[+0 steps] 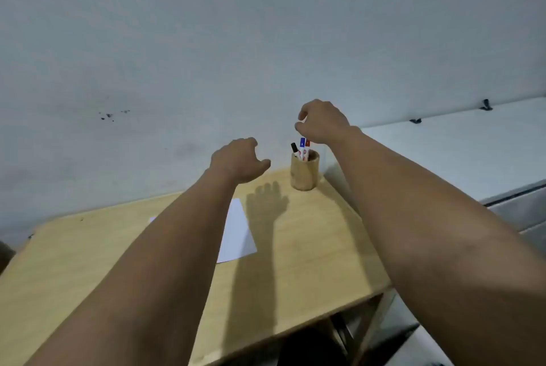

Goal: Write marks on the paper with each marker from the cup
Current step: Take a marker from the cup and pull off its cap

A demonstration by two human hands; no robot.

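— Where did the cup (305, 170) stand?

— Upright at the far right corner of the wooden table (310, 247), close to the wall (266, 26). Three markers stood in it: a black-capped one (294, 147), a blue-capped one (302, 142) and a red-capped one (307, 143).

— And the right hand (322, 122)?

— It hung just above the marker caps, fingers curled loosely, thumb and forefinger apart, holding nothing.

— The left hand (237, 160)?

— Raised over the table left of the cup, fingers half bent, also empty.

— The paper (236, 232)?

— Flat near the table's middle, partly hidden under the left forearm.
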